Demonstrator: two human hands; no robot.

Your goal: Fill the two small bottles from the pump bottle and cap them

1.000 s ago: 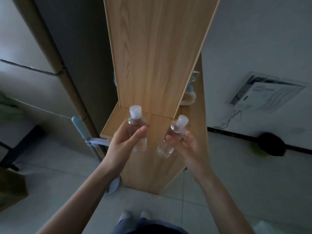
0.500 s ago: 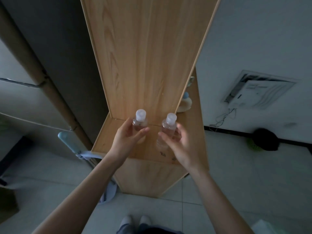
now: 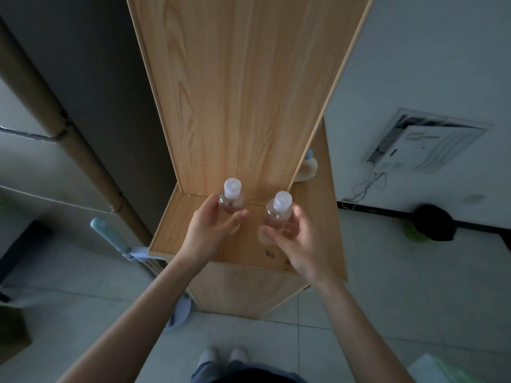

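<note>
Two small clear bottles with white caps stand upright on the wooden cabinet ledge [image 3: 177,230]. My left hand [image 3: 210,230] curls its thumb and fingers round the left small bottle [image 3: 232,189]. My right hand [image 3: 298,244], slightly blurred, wraps round the right small bottle [image 3: 282,201]. Both bottles hold clear liquid. The pump bottle [image 3: 307,171], cream with a blue top, stands farther back on the right and is mostly hidden by the upright wooden panel [image 3: 243,92].
A blue-handled mop [image 3: 110,236] leans against the cabinet's left side. To the right are a white wall with an open panel [image 3: 425,142] and loose wires, and a dark object [image 3: 434,222] on the tiled floor. My feet show at the bottom.
Both hands moved forward and lowered the capped bottles from mid-air onto the ledge. The right bottle went from tilted to upright.
</note>
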